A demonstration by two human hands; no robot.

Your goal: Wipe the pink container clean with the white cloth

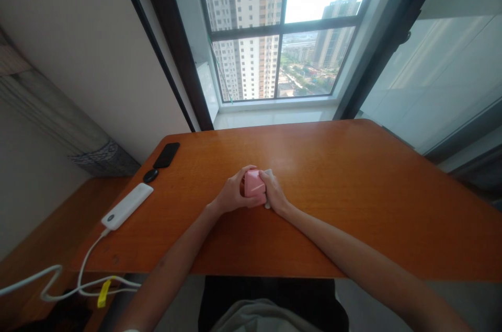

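"So, what are the hands doing right now?"

"Both are closing around a faceted pink plastic block (254,186). The left hand (233,192) is curling its fingers over the block, and the right hand (275,193) is pressing against its other side. Neither hand is open."

"Where is the block sitting?"

"It's between the palms, just above or on the orange-brown wooden desk (353,206). I can't tell whether it's touching. A pale grey piece (267,173) is poking out beside the right hand, but I can't tell whether it belongs to the block."

"How far along are they?"

"The hands are gripping the block, and nothing is showing as finished or separated. Their fingers are hiding much of it, so I can't judge more."

"Is any writing showing?"

"Nothing is readable. A white rectangular power bank (127,206) is displaying a small dark round logo, but it's too small to read. A black smartphone (167,155) and a small round black disc (150,175) are lying beside it, and a white cable (80,274) is trailing off the desk."
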